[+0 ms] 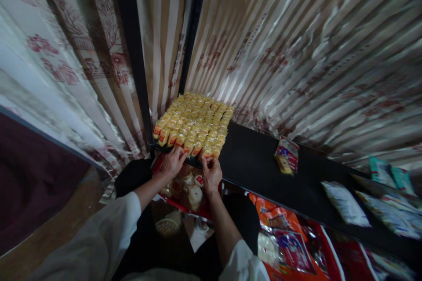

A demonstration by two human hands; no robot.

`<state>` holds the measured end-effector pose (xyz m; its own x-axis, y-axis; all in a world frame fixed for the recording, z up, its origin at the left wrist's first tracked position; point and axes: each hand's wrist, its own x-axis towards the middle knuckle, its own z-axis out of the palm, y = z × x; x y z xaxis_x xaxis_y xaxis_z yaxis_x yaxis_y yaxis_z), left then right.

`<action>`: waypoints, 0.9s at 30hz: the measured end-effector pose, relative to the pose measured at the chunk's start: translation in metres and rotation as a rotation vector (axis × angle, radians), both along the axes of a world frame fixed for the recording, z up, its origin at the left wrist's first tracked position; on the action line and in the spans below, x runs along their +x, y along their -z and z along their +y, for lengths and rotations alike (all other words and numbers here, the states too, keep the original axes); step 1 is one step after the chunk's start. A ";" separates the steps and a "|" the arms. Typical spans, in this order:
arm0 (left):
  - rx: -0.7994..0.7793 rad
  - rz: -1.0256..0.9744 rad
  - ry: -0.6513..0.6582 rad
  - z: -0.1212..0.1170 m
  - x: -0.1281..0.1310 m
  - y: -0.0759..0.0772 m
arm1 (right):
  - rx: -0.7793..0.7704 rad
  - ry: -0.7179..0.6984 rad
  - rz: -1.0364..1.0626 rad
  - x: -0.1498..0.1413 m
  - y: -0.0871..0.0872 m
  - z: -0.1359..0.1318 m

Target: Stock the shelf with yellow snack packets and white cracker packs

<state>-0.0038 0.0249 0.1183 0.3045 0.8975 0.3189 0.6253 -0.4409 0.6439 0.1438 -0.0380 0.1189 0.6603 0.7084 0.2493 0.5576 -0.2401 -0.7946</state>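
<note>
Well, we have both hands up at the front edge of a block of yellow packets [198,124], which lies just beyond our fingertips, set out in close rows. Our left hand [173,161] is partly closed, its thumb and fingers bent together by the bottom of the front row; we cannot tell whether it grips a packet or only touches one. Our right hand [211,174], well to the right of the left one, has its fingers curled and its thumb near them, at the right end of that same row; we cannot tell whether it has hold of anything either.

Under the packets and out to the right of our right hand runs a black shelf [249,158]. Along it, well apart from that hand, lies a red pouch [292,148] with a yellow piece [283,164] on its near end; farther right we see a white packet [345,204] and teal packets [382,173]. Below and between our hands, round pale packets [195,197] sit in a red container [180,205]. Below and right of the right hand we have orange bags [280,217].
</note>
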 end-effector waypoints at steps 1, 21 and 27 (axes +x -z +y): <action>0.003 -0.002 0.000 -0.002 -0.001 -0.001 | 0.007 -0.015 0.007 0.000 0.000 -0.001; -0.349 0.290 -0.062 -0.019 -0.060 0.042 | -0.141 -0.563 0.069 -0.032 0.034 -0.049; -0.534 0.440 -0.024 -0.022 -0.050 0.095 | -0.388 -0.674 0.265 -0.067 0.096 -0.041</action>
<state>-0.0542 0.0034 0.0229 0.2822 0.9053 -0.3176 0.8838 -0.1165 0.4530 0.0768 -0.0792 0.0230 0.0646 0.9777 -0.1998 0.4858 -0.2057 -0.8495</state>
